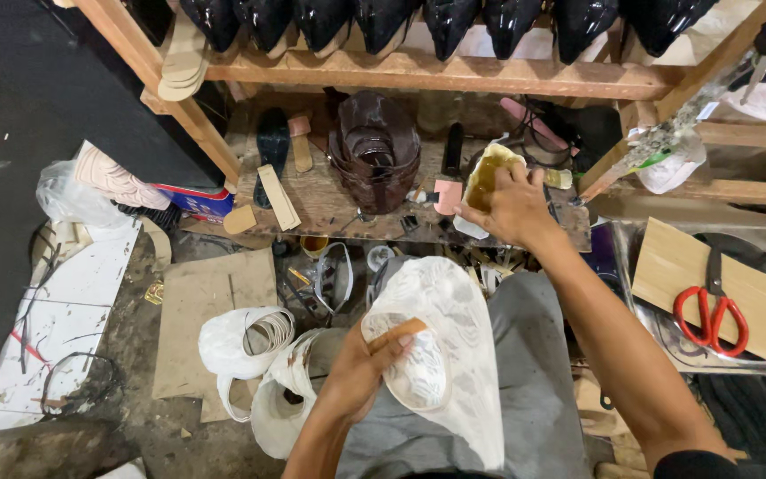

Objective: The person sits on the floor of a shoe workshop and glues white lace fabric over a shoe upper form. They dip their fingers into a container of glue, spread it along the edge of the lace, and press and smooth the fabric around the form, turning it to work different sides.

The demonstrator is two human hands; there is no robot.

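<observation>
A wooden rack (pixel 436 75) spans the far side, its upper rail carrying a row of glossy black shoe forms (pixel 383 18) that hang over the edge. Below it the lower shelf board (pixel 330 208) is crowded: a dark brown shoe upper (pixel 374 151) stands mid-board, flat sole pieces (pixel 278 197) lie toward its left corner, and little bare wood is left along the front edge. To the right, a pale board (pixel 667 266) rests across a metal basin (pixel 755 244) with red-handled scissors (pixel 711 315) on it. The floor at left is dirty, with cardboard (pixel 206 302) and white plastic bags (pixel 241 346) near the knees.

On the lap lies a white lace-covered piece (pixel 463 355). The left hand (pixel 356 368) is clamped on the lace sole (pixel 414 368) at its near end. The right hand (pixel 511 208) reaches to the shelf's right front corner, fingers closed on a yellowish glue pot (pixel 489 173).
</observation>
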